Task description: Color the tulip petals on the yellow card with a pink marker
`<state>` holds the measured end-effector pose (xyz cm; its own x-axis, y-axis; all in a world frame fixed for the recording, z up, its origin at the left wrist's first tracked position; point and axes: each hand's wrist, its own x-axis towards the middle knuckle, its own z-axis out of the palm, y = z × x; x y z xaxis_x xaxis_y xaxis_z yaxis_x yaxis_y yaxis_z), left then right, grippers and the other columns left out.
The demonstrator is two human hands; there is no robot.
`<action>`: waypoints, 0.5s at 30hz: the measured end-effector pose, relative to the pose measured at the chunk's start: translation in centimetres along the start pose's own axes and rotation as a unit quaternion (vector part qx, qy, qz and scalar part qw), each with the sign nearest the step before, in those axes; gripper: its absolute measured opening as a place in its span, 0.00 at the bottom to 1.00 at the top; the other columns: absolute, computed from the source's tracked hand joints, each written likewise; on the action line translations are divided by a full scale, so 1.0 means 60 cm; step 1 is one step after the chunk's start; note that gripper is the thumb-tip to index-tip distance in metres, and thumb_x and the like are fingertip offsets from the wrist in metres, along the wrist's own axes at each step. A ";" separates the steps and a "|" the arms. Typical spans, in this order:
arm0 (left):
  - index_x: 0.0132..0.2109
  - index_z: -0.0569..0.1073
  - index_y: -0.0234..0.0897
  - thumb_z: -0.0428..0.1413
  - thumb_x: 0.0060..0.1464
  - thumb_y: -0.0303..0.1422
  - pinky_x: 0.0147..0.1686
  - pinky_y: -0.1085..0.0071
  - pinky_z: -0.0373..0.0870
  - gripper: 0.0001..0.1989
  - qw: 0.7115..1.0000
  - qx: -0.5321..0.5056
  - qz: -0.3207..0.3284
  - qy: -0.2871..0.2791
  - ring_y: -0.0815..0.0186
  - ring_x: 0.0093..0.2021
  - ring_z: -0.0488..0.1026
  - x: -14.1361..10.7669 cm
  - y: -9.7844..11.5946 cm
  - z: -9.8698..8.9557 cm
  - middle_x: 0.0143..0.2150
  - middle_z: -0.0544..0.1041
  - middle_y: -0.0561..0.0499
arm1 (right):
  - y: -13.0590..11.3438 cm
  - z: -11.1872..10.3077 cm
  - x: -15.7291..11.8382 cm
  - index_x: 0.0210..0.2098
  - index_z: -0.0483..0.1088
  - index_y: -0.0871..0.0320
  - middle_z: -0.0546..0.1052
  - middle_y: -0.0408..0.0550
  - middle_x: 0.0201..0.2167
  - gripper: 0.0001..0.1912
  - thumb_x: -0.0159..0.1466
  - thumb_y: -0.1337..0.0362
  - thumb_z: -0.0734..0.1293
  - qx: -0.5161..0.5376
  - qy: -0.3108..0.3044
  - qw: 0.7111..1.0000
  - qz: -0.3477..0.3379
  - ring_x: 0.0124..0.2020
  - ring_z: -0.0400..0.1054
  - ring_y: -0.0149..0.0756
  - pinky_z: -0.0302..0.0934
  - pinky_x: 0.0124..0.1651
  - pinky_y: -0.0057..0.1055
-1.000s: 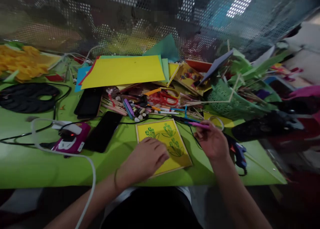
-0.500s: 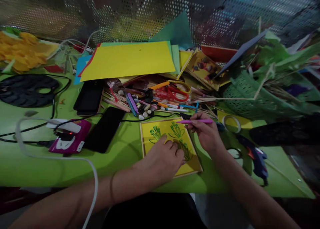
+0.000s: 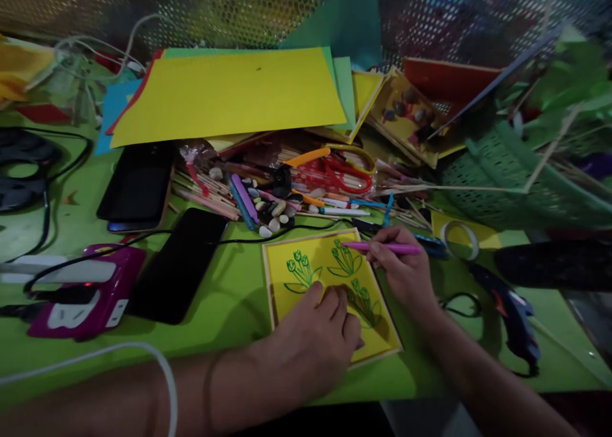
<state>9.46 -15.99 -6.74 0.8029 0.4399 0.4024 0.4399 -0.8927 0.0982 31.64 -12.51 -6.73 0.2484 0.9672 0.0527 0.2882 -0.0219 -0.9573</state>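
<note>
Pink pen [image 3: 394, 248] in right hand [image 3: 404, 268], long axis crosswise, tip leftward over board [image 3: 319, 253], left hand [image 3: 310, 344] curled, contents unclear

Left: black-screened phones [image 3: 179, 265], 2; magenta socket block [image 3: 95, 297], 1, near. Far: yellow sheet [image 3: 229, 96], 1, atop coloured papers [image 3: 345, 93]. Centre: pebbles [image 3: 276, 225], assorted, beside purple marker [image 3: 245, 198], 1. Right: tape roll [image 3: 475, 244], 1; glue gun [image 3: 509, 313], 1, nearer; green perforated basket [image 3: 502, 176], 1, far.

Looks like a craft workspace, coloured paper [image 3: 229, 96] piled beyond the left hand [image 3: 313, 344], pebbles [image 3: 278, 219] scattered ahead, glue gun [image 3: 511, 317] lying right of the right hand [image 3: 404, 270], all across one cluttered green counter [image 3: 86, 198]
</note>
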 end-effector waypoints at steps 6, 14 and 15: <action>0.39 0.74 0.36 0.57 0.68 0.39 0.55 0.56 0.68 0.11 1.000 -0.022 -0.005 -0.006 0.54 0.51 0.79 -0.006 -0.002 0.001 0.52 0.83 0.37 | -0.007 0.002 -0.004 0.35 0.72 0.52 0.74 0.41 0.25 0.06 0.65 0.62 0.73 -0.024 -0.004 1.000 0.000 0.26 0.67 0.36 0.60 0.31 0.33; 0.38 0.74 0.37 0.57 0.68 0.40 0.54 0.56 0.68 0.12 0.999 -0.028 -0.015 -0.011 0.54 0.52 0.80 -0.009 -0.002 0.001 0.52 0.84 0.37 | -0.007 0.002 -0.005 0.34 0.72 0.52 0.74 0.41 0.26 0.06 0.65 0.62 0.73 -0.047 -0.002 0.999 -0.003 0.27 0.66 0.37 0.59 0.31 0.34; 0.38 0.74 0.37 0.56 0.69 0.39 0.54 0.56 0.68 0.12 0.999 -0.028 -0.016 -0.008 0.55 0.52 0.80 -0.008 -0.002 0.001 0.52 0.84 0.38 | -0.006 0.002 -0.005 0.34 0.72 0.52 0.74 0.41 0.27 0.06 0.65 0.62 0.73 -0.048 -0.003 0.999 -0.002 0.27 0.66 0.37 0.59 0.31 0.34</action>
<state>9.02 -16.11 -6.99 0.7951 0.4699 0.3835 0.4428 -0.8818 0.1625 31.35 -12.74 -6.44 0.2421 0.9687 0.0542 0.3773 -0.0425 -0.9251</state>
